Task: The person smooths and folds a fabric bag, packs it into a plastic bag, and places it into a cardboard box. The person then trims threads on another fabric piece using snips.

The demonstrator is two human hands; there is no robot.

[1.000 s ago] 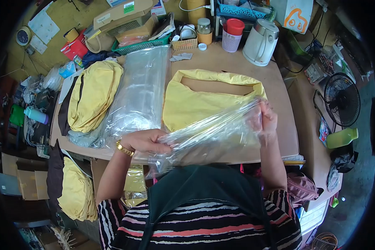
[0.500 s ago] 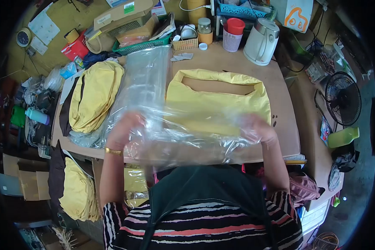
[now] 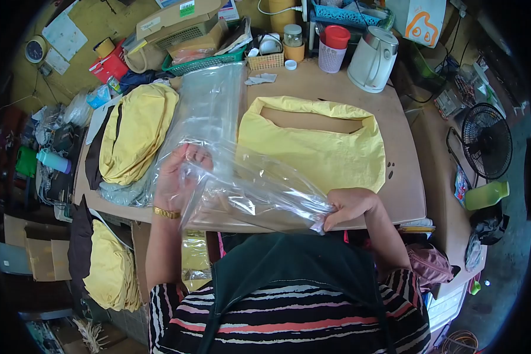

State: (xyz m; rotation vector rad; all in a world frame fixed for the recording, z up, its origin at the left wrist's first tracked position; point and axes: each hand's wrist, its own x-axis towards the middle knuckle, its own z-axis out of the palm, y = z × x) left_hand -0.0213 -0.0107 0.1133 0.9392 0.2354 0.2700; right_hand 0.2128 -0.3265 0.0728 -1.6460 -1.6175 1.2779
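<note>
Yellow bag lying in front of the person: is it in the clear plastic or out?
Out: the yellow bag lies bare on the table, while the right hand pinches the clear plastic.

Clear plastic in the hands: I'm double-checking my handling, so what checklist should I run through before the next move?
1. Right hand grips the clear plastic: ok, pinched at one end.
2. Left hand has a firm hold: cannot tell, plastic and glare obscure its fingers.
3. Clear plastic is smooth: not ok, creased between the hands.
4. Yellow bag lies spread out on the table: ok.
5. White kettle stands apart from the yellow bag: ok.
</note>
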